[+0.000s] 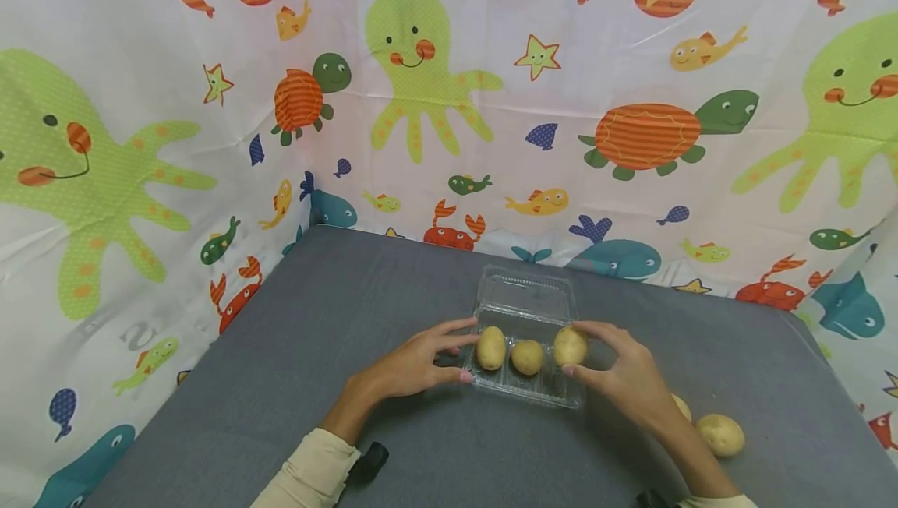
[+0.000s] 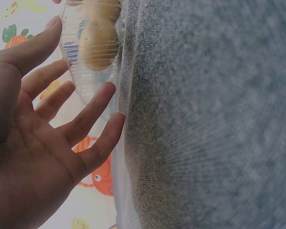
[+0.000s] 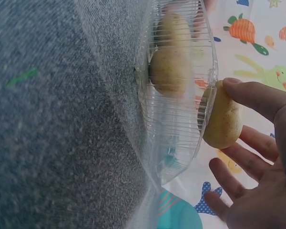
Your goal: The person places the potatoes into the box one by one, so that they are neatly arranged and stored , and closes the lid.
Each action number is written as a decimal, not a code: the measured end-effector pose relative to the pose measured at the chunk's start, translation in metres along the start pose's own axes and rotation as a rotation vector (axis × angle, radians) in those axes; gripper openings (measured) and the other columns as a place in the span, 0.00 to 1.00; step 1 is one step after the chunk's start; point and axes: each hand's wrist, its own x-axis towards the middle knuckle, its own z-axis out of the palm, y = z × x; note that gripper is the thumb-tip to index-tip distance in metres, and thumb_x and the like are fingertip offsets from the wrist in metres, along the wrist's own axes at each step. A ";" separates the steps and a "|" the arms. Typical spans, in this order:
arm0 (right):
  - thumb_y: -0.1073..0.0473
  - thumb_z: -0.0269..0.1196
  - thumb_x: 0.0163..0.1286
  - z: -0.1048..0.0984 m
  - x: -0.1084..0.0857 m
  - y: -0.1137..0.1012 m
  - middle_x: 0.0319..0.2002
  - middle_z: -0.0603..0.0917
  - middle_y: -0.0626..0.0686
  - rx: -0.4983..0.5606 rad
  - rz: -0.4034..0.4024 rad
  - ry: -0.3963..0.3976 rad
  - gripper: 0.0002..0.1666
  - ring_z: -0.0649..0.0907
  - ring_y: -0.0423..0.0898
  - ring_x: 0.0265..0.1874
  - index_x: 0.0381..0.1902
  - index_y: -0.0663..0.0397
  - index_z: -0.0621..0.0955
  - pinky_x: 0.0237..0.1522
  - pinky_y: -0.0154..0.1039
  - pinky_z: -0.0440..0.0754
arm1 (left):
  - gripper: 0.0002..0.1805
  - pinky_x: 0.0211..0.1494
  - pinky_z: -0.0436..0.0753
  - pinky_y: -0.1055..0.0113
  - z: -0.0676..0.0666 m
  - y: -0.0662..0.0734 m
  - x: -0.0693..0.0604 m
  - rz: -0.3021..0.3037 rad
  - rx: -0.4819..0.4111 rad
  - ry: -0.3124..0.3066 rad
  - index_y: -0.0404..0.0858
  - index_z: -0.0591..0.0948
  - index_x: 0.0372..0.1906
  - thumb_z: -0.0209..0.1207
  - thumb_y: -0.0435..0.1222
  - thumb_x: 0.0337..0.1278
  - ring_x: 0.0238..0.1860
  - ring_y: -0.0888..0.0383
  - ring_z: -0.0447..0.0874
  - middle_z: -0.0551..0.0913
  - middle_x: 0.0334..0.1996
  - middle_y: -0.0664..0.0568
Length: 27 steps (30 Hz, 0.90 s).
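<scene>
A clear plastic container (image 1: pixel 536 397) with its lid raised at the back holds two potatoes, one at the left (image 1: pixel 490 348) and one in the middle (image 1: pixel 527 357). My right hand (image 1: pixel 627 375) pinches a third potato (image 1: pixel 571 347) between thumb and fingers at the container's right side; the right wrist view shows this potato (image 3: pixel 224 117) at the container's rim. Against the left side of the container rest the fingertips of my left hand (image 1: pixel 414 364). In the left wrist view the left hand's (image 2: pixel 47 138) fingers are spread beside the clear wall.
Two more potatoes lie on the grey table (image 1: pixel 435 461) at the right, one (image 1: pixel 720 435) in full view and one (image 1: pixel 681 407) partly hidden behind my right forearm. A white curtain (image 1: pixel 449 173) printed with sea animals hangs behind the table and along its sides.
</scene>
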 end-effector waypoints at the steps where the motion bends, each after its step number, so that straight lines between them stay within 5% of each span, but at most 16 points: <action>1: 0.50 0.84 0.57 0.000 0.001 0.000 0.61 0.86 0.56 0.001 0.011 -0.010 0.38 0.80 0.60 0.62 0.65 0.49 0.84 0.63 0.72 0.72 | 0.37 0.72 0.78 0.46 0.000 0.000 0.000 0.001 0.001 -0.001 0.47 0.72 0.79 0.69 0.49 0.70 0.70 0.51 0.80 0.58 0.85 0.58; 8: 0.47 0.83 0.58 -0.001 0.004 -0.003 0.65 0.84 0.58 -0.011 0.074 -0.068 0.37 0.72 0.62 0.65 0.65 0.45 0.85 0.60 0.75 0.64 | 0.36 0.72 0.78 0.48 0.000 0.000 -0.001 0.002 0.009 0.001 0.47 0.72 0.79 0.69 0.49 0.70 0.70 0.51 0.80 0.59 0.84 0.58; 27: 0.43 0.83 0.57 0.008 0.012 0.001 0.64 0.86 0.57 -0.046 0.088 -0.103 0.35 0.77 0.68 0.64 0.61 0.44 0.87 0.57 0.78 0.62 | 0.36 0.72 0.78 0.45 0.000 0.000 -0.002 0.012 0.012 0.003 0.47 0.73 0.79 0.69 0.49 0.70 0.69 0.51 0.80 0.58 0.85 0.57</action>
